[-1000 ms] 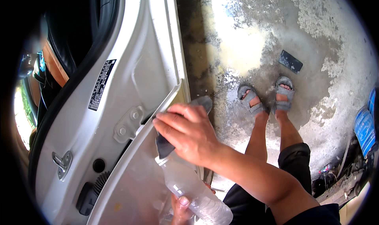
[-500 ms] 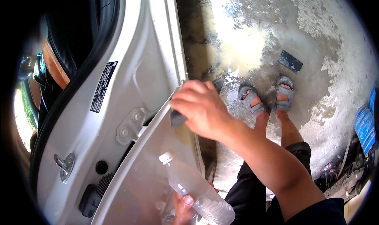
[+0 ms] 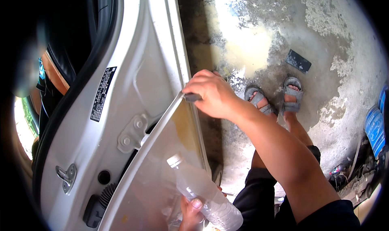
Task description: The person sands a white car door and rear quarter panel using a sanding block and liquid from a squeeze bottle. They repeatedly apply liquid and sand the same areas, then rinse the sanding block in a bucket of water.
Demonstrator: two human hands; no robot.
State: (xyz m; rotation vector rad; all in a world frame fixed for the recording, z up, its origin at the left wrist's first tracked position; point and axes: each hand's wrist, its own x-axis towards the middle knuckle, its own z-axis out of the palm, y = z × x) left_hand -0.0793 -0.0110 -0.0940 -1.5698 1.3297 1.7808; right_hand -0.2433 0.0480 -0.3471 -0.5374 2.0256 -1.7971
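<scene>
While my left hand (image 3: pixel 190 214) wraps its fingers around a clear plastic bottle (image 3: pixel 204 194) at the bottom centre of the frame, its white cap pointing up-left, my right hand (image 3: pixel 212 95) sits mid-frame, fingers pressed together on a small dark tool (image 3: pixel 193 97) held against the top corner of a clear film sheet (image 3: pixel 162 166). That sheet lies over the lower part of a white car door (image 3: pixel 133 81), slanting from the centre down toward the lower left. I judge the film thin, floppy and easily creased, best taken by its free edge near the corner; the bottle looks light and a little slick, safest gripped around its ribbed middle. Beyond my arm, two feet in grey sandals (image 3: pixel 275 97) stand on stained concrete floor (image 3: pixel 324 36), with a dark flat object (image 3: pixel 298 61) lying upper right.
</scene>
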